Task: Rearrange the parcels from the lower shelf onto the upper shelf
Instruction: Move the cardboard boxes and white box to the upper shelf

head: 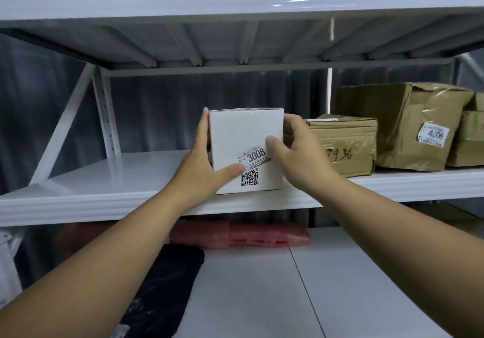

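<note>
A white cardboard box [241,133] with a label reading 3008 and a QR code stands at the front edge of the upper white shelf [110,196]. My left hand [201,170] grips its left side, thumb across the front near the label. My right hand [296,154] grips its right side, thumb on the front face. To its right on the same shelf sit a small brown box [348,146] with handwritten digits and a larger taped brown box [398,123] labelled 4006. On the lower shelf [340,285] lie a red parcel [241,235] and a black bag [162,290].
Another brown box [471,138] is cut off at the right edge. The left half of the upper shelf is bare white board, bounded by a slanted white brace [62,128]. A further shelf board [235,5] runs overhead. Grey curtain hangs behind.
</note>
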